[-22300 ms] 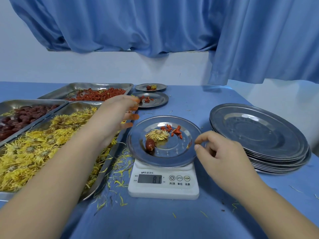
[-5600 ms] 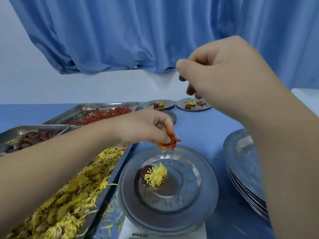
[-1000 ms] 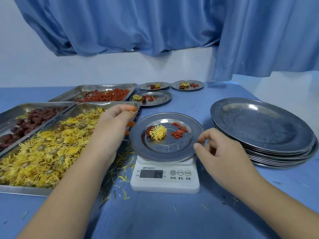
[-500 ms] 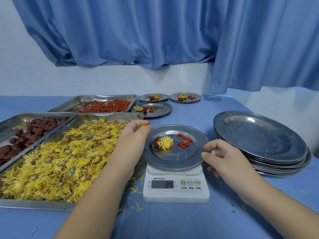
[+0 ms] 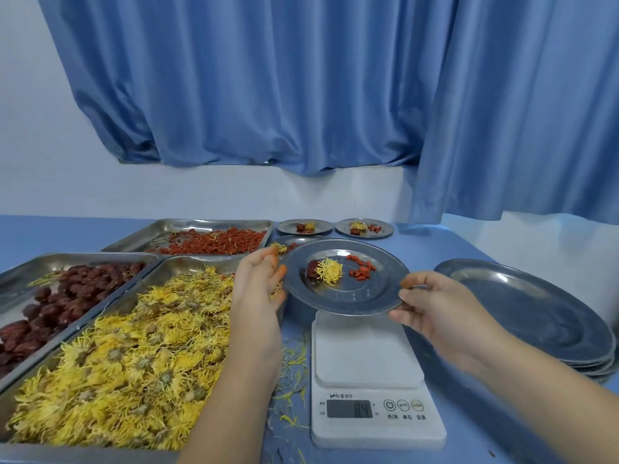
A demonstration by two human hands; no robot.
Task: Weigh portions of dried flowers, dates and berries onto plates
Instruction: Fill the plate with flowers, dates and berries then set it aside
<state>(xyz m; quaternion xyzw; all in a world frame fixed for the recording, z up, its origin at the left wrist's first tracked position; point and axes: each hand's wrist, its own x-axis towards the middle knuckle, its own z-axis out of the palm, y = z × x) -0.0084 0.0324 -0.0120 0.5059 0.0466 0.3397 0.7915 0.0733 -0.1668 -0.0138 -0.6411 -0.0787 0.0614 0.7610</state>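
Observation:
A steel plate [image 5: 351, 296] hovers just above the white scale [image 5: 368, 356], tilted a little toward me. On it lie one dark date [image 5: 313, 267], a yellow dried flower [image 5: 330, 270] and several red berries [image 5: 361, 271]. My left hand [image 5: 258, 293] holds the plate's left rim between thumb and fingers. My right hand [image 5: 435, 306] pinches the right rim. The scale's platform is bare and its display is too dim to read.
Left of the scale stand three steel trays: yellow flowers [image 5: 187, 264], dates [image 5: 50, 262] and red berries [image 5: 201, 226]. A stack of plates [image 5: 536, 313] sits at the right. Three filled plates [image 5: 363, 233] stand at the back. Loose petals litter the blue table [image 5: 291, 363].
Both hands have lifted the plate off the scale and moved it slightly away from me. The scale's platform, covered half a second ago, now shows.

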